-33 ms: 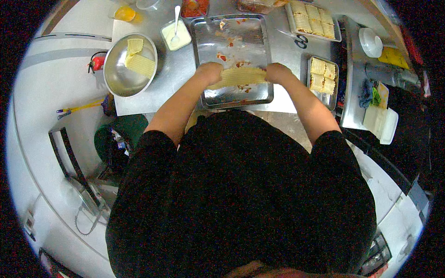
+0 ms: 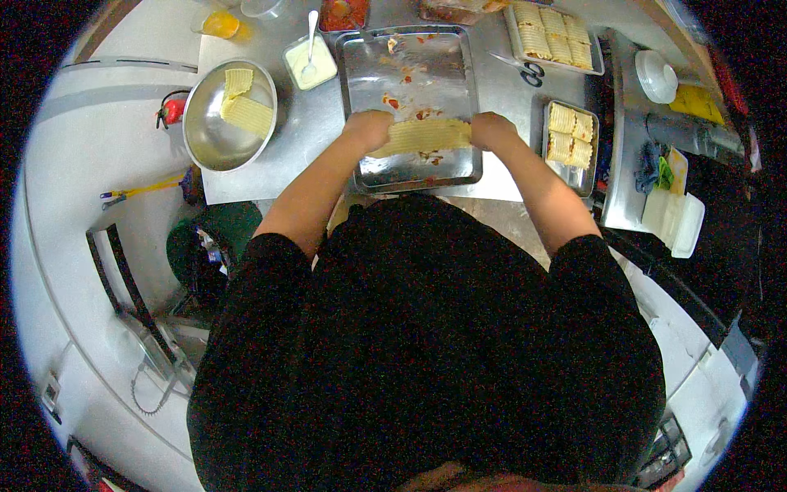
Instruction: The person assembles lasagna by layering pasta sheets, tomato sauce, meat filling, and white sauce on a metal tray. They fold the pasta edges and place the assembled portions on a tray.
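Note:
A long ridged lasagna sheet (image 2: 428, 137) lies crosswise over a large metal tray (image 2: 410, 61). My left hand (image 2: 369, 131) is closed on the sheet's left end, and my right hand (image 2: 493, 131) is closed on its right end, by the tray's right rim. Red sauce bits and pale smears (image 2: 424, 113) dot the tray above and below the sheet. The fingertips are mostly hidden beneath my hands. To the left, a steel bowl (image 2: 205, 135) holds more ridged pasta sheets (image 2: 248, 115).
Left of the tray's far end stands a white tub (image 2: 297, 74) of creamy sauce with a spoon (image 2: 312, 37). A red sauce container (image 2: 343, 15) sits behind. At right are scissors (image 2: 530, 72) and two trays of ridged pasta rolls (image 2: 556, 37), (image 2: 570, 135). A side counter (image 2: 627, 193) stands farther right.

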`<state>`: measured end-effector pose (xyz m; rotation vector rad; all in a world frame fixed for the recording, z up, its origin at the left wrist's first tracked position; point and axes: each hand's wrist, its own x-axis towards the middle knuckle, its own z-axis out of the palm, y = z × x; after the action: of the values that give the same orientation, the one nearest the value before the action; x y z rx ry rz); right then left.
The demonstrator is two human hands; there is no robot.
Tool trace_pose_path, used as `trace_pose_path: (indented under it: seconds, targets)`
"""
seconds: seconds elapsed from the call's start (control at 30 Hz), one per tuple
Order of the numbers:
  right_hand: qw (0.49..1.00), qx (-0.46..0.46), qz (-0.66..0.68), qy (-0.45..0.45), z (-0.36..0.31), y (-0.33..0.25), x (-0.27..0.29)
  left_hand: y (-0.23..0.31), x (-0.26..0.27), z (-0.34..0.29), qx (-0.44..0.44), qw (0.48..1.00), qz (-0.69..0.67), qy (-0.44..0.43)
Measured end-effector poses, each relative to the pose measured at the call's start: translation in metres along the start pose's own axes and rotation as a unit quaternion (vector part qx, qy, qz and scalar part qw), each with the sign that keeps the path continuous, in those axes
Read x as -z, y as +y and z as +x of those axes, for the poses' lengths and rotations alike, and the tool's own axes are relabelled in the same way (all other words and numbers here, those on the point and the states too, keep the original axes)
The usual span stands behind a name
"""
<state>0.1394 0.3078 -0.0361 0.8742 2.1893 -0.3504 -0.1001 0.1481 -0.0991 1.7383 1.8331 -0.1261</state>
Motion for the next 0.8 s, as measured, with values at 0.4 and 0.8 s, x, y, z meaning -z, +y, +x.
trace_pose_path:
  seconds: [0.4, 0.8]
  targets:
    - [0.913, 0.171, -0.027, 0.369, -0.038, -0.050, -0.068, 0.050, -0.061, -0.076, 0.031, 0.991, -0.023, 0.128]
    - [0.977, 0.079, -0.097, 0.171, -0.001, -0.016, -0.019, 0.073, -0.057, -0.077, 0.043, 0.991, 0.042, 0.119]
